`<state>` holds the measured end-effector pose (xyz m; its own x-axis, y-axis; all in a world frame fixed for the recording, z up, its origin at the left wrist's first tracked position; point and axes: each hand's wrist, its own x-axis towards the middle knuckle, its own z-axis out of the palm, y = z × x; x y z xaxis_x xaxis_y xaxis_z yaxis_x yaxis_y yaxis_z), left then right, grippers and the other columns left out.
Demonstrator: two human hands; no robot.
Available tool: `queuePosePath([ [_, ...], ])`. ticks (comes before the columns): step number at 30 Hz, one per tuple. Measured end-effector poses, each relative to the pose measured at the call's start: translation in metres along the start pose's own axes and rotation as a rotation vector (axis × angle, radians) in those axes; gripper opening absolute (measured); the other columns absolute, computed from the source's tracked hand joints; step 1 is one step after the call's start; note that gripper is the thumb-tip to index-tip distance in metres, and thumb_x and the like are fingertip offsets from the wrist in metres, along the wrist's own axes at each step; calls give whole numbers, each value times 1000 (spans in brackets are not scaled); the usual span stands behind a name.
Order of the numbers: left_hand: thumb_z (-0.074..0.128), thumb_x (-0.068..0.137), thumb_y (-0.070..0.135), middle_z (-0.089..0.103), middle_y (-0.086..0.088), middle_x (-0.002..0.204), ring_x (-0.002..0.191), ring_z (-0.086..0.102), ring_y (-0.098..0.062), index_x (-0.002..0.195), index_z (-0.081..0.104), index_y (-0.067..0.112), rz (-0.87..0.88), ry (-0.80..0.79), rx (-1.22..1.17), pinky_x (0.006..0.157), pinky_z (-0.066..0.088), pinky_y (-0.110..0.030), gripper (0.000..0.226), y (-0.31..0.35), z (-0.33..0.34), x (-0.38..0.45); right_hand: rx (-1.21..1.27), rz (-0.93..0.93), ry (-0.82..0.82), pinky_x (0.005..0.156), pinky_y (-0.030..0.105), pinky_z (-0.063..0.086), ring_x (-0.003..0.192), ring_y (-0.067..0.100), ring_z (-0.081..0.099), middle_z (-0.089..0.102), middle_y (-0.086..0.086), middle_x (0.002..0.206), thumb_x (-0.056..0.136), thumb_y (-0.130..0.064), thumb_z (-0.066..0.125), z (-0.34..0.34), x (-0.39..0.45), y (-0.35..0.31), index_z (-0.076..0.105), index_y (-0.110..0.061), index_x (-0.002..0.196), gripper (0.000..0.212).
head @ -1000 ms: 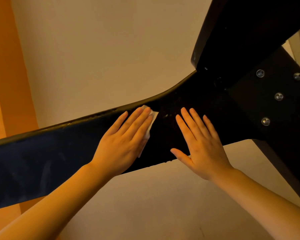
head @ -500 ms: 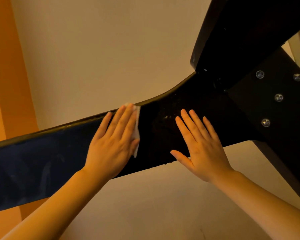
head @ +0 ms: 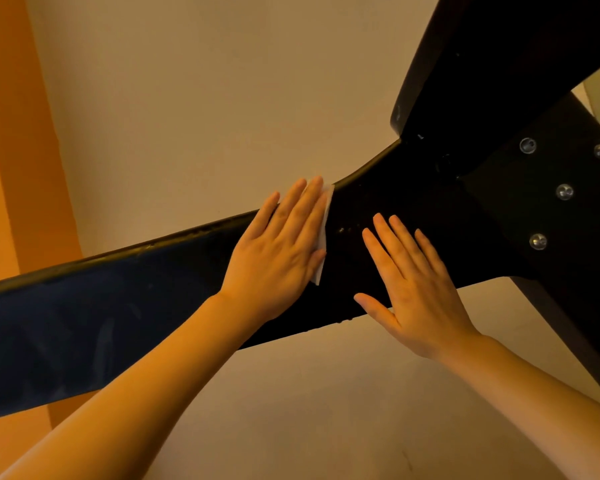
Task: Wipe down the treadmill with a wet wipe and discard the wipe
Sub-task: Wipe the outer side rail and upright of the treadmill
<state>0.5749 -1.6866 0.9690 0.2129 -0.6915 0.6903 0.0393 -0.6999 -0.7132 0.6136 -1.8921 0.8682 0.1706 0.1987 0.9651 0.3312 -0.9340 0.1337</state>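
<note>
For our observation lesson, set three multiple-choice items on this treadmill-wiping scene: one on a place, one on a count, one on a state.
1. Where is the wet wipe?
A. under the left hand
B. under the right hand
C. on the floor

2. How many round bolt heads, like this one, show fully on the black treadmill frame?
A. one
B. four
C. nine

3. How is the right hand?
A. clenched in a fist
B. flat, fingers straight
C. pinching the wipe

Key: 1 A, white edge shows beside the left fingers; 2 B, four are countable; 3 B, palm lies flat on the frame.
</note>
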Motion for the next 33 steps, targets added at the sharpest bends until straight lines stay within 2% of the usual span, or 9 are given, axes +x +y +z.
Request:
queuePosePath([
  [6, 22, 104, 41, 6, -16, 163, 151, 4, -30, 155, 13, 3, -93, -33, -42, 121, 12, -47, 64, 18, 8, -76, -8, 92, 9, 122, 42, 4, 152, 27, 9, 13, 11, 164, 101, -60, 18, -1, -15, 11, 16, -11, 156, 74],
  [14, 19, 105, 43, 6, -14, 163, 151, 1, -29, 155, 13, 5, -72, -33, -55, 122, 5, -44, 64, 47, 10, -41, -38, 106, -7, 123, 41, 3, 152, 26, 7, 11, 11, 164, 102, -56, 17, 1, -16, 10, 15, -11, 157, 71],
  [19, 22, 105, 42, 11, -15, 163, 151, 9, -30, 154, 20, 3, -41, -36, -23, 121, 12, -46, 63, 23, 11, -92, -27, 84, -2, 123, 41, 3, 152, 26, 7, 11, 10, 164, 102, -57, 17, 0, -16, 14, 13, -12, 157, 71],
  [22, 20, 105, 43, 13, -16, 162, 150, 12, -31, 153, 21, 2, -68, -58, 0, 122, 10, -45, 63, 12, 13, -121, -30, 91, 5, 123, 42, 3, 152, 27, 7, 12, 11, 164, 102, -57, 18, 2, -16, 13, 14, -11, 157, 71],
  [29, 21, 103, 45, 9, -16, 163, 151, 6, -30, 155, 14, 4, -102, -29, -50, 122, 7, -44, 66, 54, 17, -69, -8, 91, -20, 122, 43, 7, 152, 26, 6, 11, 10, 164, 101, -57, 18, -1, -17, 14, 15, -12, 157, 72],
  [33, 20, 103, 47, 7, -15, 163, 151, 3, -29, 155, 12, 5, -73, -31, -78, 122, 4, -44, 68, 80, 17, -37, 3, 72, -37, 121, 37, 6, 152, 25, 9, 14, 10, 164, 102, -55, 15, -7, -17, 20, 19, -14, 156, 68],
])
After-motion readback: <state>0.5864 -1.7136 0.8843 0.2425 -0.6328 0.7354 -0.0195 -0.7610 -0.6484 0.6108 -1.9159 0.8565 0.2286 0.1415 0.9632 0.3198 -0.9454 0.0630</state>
